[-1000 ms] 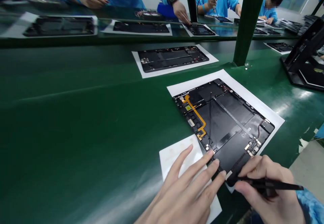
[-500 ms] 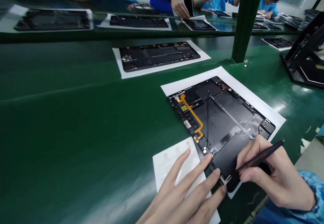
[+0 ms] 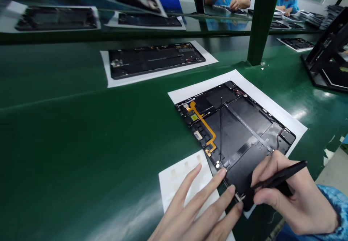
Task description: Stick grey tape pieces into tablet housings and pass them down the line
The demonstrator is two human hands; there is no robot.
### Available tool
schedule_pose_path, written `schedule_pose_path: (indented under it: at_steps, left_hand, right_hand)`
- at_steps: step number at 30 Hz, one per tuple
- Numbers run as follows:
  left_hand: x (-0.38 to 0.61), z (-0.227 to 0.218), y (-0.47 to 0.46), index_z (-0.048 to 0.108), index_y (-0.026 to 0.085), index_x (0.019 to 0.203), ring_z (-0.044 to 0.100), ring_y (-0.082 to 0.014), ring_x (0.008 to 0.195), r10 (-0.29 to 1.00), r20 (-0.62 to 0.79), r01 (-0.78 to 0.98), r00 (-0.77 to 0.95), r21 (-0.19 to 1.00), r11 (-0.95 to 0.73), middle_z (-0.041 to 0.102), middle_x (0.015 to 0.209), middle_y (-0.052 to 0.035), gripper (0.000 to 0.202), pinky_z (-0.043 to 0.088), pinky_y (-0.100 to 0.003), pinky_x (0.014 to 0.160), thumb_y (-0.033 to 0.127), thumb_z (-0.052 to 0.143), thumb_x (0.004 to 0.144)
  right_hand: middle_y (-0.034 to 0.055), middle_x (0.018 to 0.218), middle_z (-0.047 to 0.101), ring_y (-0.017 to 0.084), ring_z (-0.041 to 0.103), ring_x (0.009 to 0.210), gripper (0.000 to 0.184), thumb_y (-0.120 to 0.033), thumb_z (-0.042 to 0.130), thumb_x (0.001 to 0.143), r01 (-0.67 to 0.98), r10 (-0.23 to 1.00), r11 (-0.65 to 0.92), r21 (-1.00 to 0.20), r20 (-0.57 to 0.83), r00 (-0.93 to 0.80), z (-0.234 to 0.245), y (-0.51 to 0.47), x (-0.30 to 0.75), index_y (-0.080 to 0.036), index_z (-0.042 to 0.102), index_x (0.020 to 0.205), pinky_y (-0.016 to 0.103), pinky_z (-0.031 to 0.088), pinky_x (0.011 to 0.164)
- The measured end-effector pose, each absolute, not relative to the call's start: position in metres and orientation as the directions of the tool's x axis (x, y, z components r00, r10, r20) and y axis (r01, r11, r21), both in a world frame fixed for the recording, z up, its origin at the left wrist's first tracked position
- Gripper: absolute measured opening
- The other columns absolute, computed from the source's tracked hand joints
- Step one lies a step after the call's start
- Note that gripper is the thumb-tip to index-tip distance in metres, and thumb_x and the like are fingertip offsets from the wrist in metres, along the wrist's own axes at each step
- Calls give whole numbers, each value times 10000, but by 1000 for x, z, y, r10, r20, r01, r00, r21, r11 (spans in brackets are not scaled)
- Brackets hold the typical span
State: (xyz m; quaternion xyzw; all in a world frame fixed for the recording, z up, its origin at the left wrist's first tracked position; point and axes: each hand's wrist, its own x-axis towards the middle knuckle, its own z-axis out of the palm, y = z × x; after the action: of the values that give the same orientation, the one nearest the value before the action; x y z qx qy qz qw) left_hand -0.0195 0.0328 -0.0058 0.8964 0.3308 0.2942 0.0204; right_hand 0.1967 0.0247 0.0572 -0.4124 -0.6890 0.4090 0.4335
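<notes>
An opened tablet (image 3: 246, 125), its inside showing, lies at an angle on a white sheet (image 3: 295, 125). An orange ribbon cable (image 3: 208, 126) runs along its left side. My left hand (image 3: 203, 204) is open with fingers spread, fingertips resting along the tablet's near-left edge. Under that hand lies a white card (image 3: 174, 186) bearing faint small strips. My right hand (image 3: 290, 190) is closed around black tweezers (image 3: 282, 174), tilted over the tablet's near corner. Their pale tips point at the edge beside my left fingers; whether they grip anything is too small to tell.
Another opened tablet (image 3: 157, 61) on white paper lies farther back on the green bench (image 3: 81, 143). A green post (image 3: 261, 23) rises behind, and a black stand (image 3: 326, 52) is at the right. More tablets line the rear shelf, where co-workers in blue sit.
The tablet behind has shifted left. Across the shelf, the co-worker's watch-wearing hand is gone from view and a tablet on paper is lifted there. My hands have barely moved.
</notes>
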Motion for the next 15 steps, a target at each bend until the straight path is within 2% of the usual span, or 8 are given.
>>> schedule_pose_path:
  at_steps: [3,6,11,15]
  left_hand:
    - [-20,-24,55,600,244,1244,557,-296,1188,696,397,665,598,240,-707,675,1084,-56,389,407,-528,1043,384,505,894]
    - [-20,-38,76,556,239,1297,549,-307,1181,743,336,701,579,261,-664,652,1122,-73,460,416,-517,1022,435,511,884]
    - [-24,-48,112,479,223,1366,525,-320,1183,793,285,748,539,271,-606,618,1164,-94,546,410,-501,1002,477,498,883]
    - [-42,-34,153,431,212,1399,492,-332,1202,885,161,816,437,344,-466,587,1196,-107,600,401,-488,990,518,492,886]
  right_hand:
    - [-10,771,599,126,582,627,106,-228,599,927,100,961,252,-963,237,-142,53,21,200,-226,544,837,236,483,562]
    - [-17,774,592,100,548,538,127,-260,616,927,-34,985,170,-985,171,-34,49,20,202,-221,584,810,221,474,493]
    - [-38,711,553,75,562,494,201,-335,657,898,-82,994,93,-992,98,-53,45,23,202,-198,601,763,179,468,458]
    - [-38,677,544,92,594,511,248,-379,651,884,-53,996,58,-997,61,-66,42,26,203,-185,569,755,177,472,464]
